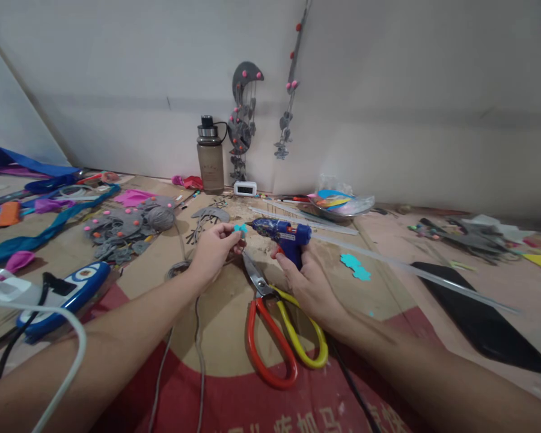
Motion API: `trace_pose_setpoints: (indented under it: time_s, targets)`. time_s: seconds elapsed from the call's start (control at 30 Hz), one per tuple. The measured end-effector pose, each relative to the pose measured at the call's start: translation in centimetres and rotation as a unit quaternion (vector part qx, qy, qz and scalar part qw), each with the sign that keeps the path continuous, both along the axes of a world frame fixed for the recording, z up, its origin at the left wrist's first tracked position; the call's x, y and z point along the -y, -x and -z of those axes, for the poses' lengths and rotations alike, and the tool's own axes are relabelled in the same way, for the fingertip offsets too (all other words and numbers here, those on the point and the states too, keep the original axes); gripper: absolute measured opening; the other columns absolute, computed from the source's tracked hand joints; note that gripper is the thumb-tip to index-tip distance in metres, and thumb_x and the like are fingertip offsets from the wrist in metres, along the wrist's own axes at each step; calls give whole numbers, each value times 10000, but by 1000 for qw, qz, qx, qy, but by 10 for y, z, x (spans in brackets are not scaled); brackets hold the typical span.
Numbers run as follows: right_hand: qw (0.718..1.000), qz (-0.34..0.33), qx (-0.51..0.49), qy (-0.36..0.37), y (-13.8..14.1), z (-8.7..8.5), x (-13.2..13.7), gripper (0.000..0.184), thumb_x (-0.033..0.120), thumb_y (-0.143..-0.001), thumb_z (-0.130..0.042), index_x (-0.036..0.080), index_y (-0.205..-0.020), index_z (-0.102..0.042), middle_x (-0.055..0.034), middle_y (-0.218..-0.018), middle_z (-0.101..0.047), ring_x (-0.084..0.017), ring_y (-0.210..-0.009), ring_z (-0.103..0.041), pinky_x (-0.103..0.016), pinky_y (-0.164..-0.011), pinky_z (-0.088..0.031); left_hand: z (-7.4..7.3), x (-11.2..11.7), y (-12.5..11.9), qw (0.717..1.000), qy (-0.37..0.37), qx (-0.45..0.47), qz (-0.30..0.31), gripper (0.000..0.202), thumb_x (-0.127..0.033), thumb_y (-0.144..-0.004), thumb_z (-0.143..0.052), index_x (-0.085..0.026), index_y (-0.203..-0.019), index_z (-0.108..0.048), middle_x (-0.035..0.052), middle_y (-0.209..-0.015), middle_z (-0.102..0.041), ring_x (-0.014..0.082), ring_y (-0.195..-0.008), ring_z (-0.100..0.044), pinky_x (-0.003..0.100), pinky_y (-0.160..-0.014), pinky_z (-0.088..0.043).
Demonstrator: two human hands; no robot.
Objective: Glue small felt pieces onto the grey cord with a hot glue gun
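Observation:
My left hand (214, 246) pinches a small turquoise cut-out shape (240, 228) between thumb and fingers. My right hand (309, 282) grips the handle of a blue glue gun (282, 233), whose nozzle points left at the turquoise shape and almost touches it. Both hands hover over a cardboard sheet (225, 313) on the floor. Red- and yellow-handled scissors (275, 325) lie shut on the cardboard just below the hands. More turquoise cut-outs (355, 266) lie to the right of the glue gun.
A brown water bottle (210, 155) and a small white clock (245, 188) stand by the wall. Grey felt pieces and a yarn ball (160, 218) lie at left. Long clear glue sticks (388, 260), a black sheet (478, 319), and a blue device (67, 294) with cables also lie about.

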State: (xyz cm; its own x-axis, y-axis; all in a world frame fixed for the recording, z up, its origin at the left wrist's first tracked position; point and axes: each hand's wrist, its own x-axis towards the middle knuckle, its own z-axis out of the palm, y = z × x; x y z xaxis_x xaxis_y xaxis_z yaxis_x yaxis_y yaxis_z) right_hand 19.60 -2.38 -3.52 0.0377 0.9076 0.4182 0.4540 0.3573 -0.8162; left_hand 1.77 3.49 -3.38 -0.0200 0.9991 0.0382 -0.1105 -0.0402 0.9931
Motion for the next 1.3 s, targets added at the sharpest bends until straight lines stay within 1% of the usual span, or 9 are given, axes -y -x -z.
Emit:
trace_pose_setpoints:
  time_s: [0.1, 0.3, 0.43, 0.67, 0.87, 1.0, 1.07, 1.17, 1.3]
  targets:
    - [1000, -11, 27, 0, 0, -1, 2, 363, 414, -874, -451, 200, -1164, -492, -75, -1130, -607, -216, -1033, -566, -368, -961, -397, 1, 0, 0, 1000, -11, -6, 5, 260, -331, -649, -709, -136, -759, -576, 47, -633, -655, 76, -466, -522, 189, -465, -394]
    - [998, -4, 55, 41, -2, -3, 3, 383, 443, -870, -441, 193, -1156, -491, -87, -1121, -608, -228, -1021, -578, -353, -923, -421, 2, -1, 1, 1000, -3, -13, 6, 253, -330, -647, -702, -143, -776, -591, 46, -642, -657, 82, -464, -523, 192, -450, -384]
    - [998, -10, 62, 32, -2, -4, 3, 371, 419, -874, -440, 191, -1163, -481, -93, -1152, -594, -226, -1041, -569, -344, -929, -416, 2, 0, 1, 1000, -11, -27, 2, 245, -320, -649, -703, -142, -773, -589, 42, -634, -654, 84, -461, -525, 196, -455, -396]
    - [998, -4, 63, 27, -2, -3, 4, 373, 418, -868, -444, 190, -1160, -485, -98, -1122, -619, -241, -1016, -581, -357, -886, -439, 4, -2, 2, 999, -22, -40, 7, 263, -352, -653, -703, -149, -784, -600, 40, -638, -659, 90, -454, -530, 203, -449, -398]
    - [996, -6, 78, 38, -1, -6, 4, 388, 418, -872, -432, 193, -1183, -490, -106, -1131, -616, -249, -1038, -579, -352, -859, -455, 4, -2, 1, 999, -22, -36, 7, 275, -363, -641, -710, -151, -774, -598, 39, -640, -661, 91, -447, -531, 205, -443, -403]
    - [997, -11, 81, 7, -1, -6, 3, 370, 401, -879, -421, 203, -1178, -507, -95, -1162, -605, -239, -1054, -571, -354, -910, -432, 4, -2, 1, 999, -30, -44, 10, 271, -359, -649, -706, -144, -774, -599, 40, -625, -659, 93, -443, -534, 203, -438, -397]
    - [996, -12, 88, 8, -1, -7, 3, 369, 395, -880, -419, 204, -1183, -508, -97, -1182, -594, -241, -1070, -561, -359, -935, -417, 4, -2, 1, 998, -33, -51, 8, 264, -355, -658, -700, -142, -778, -600, 42, -627, -660, 94, -445, -536, 202, -436, -396]
    - [996, -6, 86, 12, -2, -7, 4, 370, 395, -878, -429, 205, -1186, -504, -95, -1177, -595, -240, -1070, -558, -353, -930, -417, 3, -1, 1, 998, -24, -51, 4, 258, -352, -663, -697, -145, -783, -600, 42, -638, -662, 93, -445, -532, 203, -432, -395]
    - [998, -14, 68, 4, -1, -7, 5, 344, 371, -888, -435, 200, -1181, -492, -79, -1159, -590, -208, -1056, -553, -315, -932, -407, 1, 1, 1, 999, -14, -45, 7, 211, -310, -685, -683, -146, -786, -596, 42, -642, -660, 89, -455, -526, 207, -439, -391]
